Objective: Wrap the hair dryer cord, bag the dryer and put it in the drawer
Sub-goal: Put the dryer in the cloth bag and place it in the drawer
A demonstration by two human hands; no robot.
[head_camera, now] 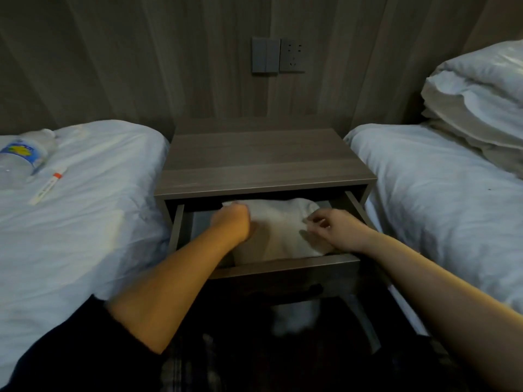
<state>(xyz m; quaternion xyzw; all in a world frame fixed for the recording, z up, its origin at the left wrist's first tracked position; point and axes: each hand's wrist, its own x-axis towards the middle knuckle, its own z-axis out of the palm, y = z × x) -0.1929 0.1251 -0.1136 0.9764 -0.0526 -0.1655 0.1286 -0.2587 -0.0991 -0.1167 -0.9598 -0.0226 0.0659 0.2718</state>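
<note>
White cloth bag (278, 230), presumably hiding the dryer, is lying in the open drawer (285, 264); your left hand (233, 223) is clenching its far corner while your right hand (329, 227) is pinching the fabric, seating it below the nightstand (263, 162) top.

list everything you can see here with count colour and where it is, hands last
nightstand: 1, grey-brown wood, centre, between the two beds
drawer: 1, same wood, pulled open from the nightstand
bag: 1, white cloth, lying inside the drawer; its contents are hidden
beds: 2, white sheets, one on each side of the nightstand
pillows: a white stack, count unclear, far right on the bed
water bottle: 1, clear with blue and yellow label, lying on the bed at left
slim packet: 1, white with an orange band, beside the bottle
wall switch: 1, grey, above the nightstand
power socket: 1, grey, right of the switch
left hand: 1, fisted, in the drawer against the bag
right hand: 1, fingers curled loosely on the bag
</note>
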